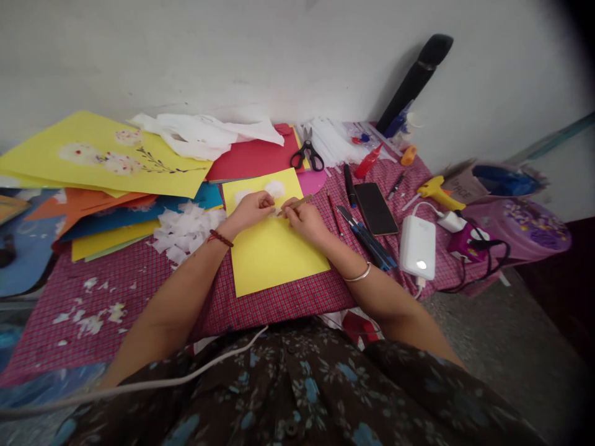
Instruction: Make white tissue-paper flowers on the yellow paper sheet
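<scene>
A yellow sheet of paper (274,254) lies in front of me, with white fluffy tufts (275,188) on its upper part. Over that upper part, my left hand (251,212) is closed, fingertips pinched together; what they hold, if anything, is too small to make out. Just to its right, my right hand (304,218) grips a thin, light-brown wooden stick (303,201). Its fingertips almost meet those of the left hand, with a small whitish bit between them. Left of the sheet sits a heap of torn white tissue pieces (183,232).
Scissors (307,153) lie on red paper behind the sheet. To the right are a black phone (376,209), a box cutter (367,238), a white power bank (417,248) and a yellow glue gun (440,192). A decorated yellow sheet (93,155) covers stacked coloured paper at left.
</scene>
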Demonstrator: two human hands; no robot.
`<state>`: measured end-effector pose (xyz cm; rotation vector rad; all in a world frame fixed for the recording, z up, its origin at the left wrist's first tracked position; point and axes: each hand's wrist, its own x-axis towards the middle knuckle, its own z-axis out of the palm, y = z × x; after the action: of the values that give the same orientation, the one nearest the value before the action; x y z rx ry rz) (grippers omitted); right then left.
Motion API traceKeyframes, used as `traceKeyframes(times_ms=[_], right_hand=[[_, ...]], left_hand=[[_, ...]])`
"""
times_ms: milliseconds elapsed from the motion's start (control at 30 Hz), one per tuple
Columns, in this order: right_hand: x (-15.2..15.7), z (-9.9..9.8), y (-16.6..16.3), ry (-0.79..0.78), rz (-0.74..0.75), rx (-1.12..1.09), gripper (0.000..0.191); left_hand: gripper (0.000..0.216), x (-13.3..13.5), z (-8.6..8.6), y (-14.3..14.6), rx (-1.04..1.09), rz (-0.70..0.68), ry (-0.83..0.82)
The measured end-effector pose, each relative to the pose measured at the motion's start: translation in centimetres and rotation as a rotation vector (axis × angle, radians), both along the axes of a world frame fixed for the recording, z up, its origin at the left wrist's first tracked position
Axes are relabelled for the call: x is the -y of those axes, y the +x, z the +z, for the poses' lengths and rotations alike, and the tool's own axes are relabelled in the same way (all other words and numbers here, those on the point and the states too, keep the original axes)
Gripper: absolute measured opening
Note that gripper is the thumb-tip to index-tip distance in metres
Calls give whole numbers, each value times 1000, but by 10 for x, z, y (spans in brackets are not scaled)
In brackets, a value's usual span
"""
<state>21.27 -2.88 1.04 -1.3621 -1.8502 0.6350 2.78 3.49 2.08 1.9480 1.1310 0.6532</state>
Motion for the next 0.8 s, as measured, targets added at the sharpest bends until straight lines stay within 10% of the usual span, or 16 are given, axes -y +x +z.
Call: traceKeyframes(times_ms=[300, 500, 633, 800], right_hand=[[14, 20, -9, 49, 54, 506, 31], [23, 28, -12, 51, 117, 640, 30], [18, 19, -7, 95, 75, 321, 26], [3, 7, 5, -81, -92, -466, 28]], left_hand=[[12, 0, 3, -3, -1, -27, 14], [15, 9, 51, -39, 206, 134, 79], [10, 34, 65, -66, -86, 153, 238], [15, 63, 33, -69, -535, -86, 434]])
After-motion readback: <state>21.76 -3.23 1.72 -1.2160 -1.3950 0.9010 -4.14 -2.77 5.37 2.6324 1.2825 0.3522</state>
